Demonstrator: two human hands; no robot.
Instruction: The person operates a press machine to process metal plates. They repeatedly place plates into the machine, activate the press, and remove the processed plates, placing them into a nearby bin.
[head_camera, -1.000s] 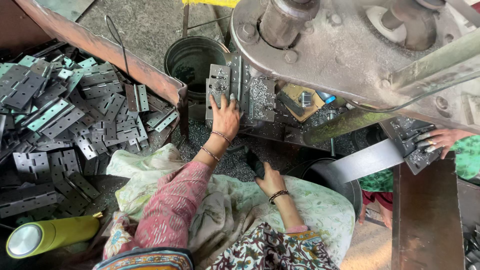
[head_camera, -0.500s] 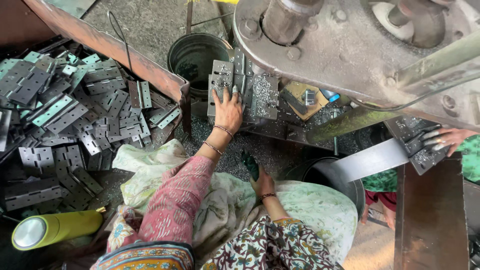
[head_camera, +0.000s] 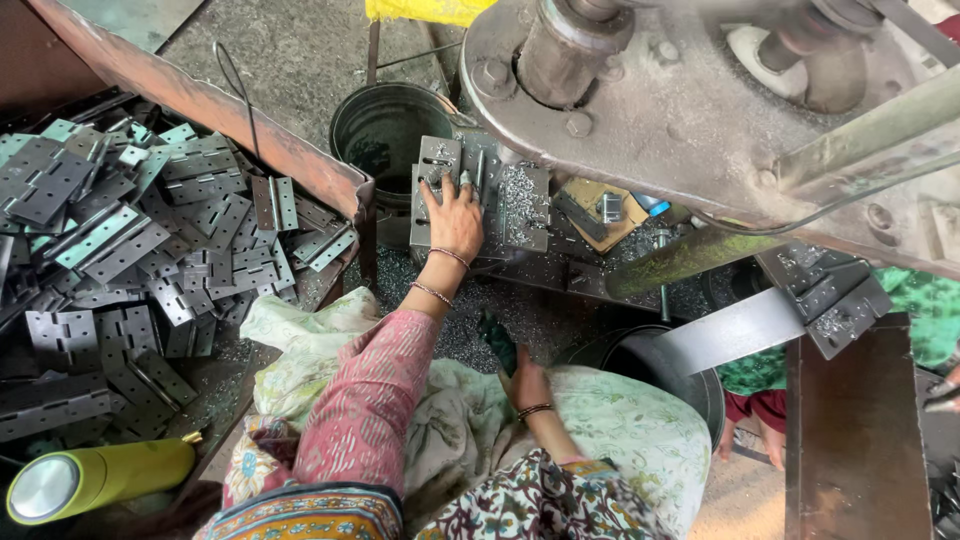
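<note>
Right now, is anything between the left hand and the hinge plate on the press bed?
Nothing visible. The left hand already lies flat on the hinge plate on the press bed, fingers touching it. The right hand is apart, holding a dark tool near the lap.

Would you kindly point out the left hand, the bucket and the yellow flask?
left hand (head_camera: 455, 218), head view, back of the hand
bucket (head_camera: 352, 112), head view, left rim
yellow flask (head_camera: 115, 472), head view, middle of the body

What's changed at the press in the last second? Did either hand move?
The left hand has stayed flat on the hinge plate on the press bed. The right hand drew back toward the lap, holding a small dark object. The hinge pile and yellow flask are unchanged.
</note>
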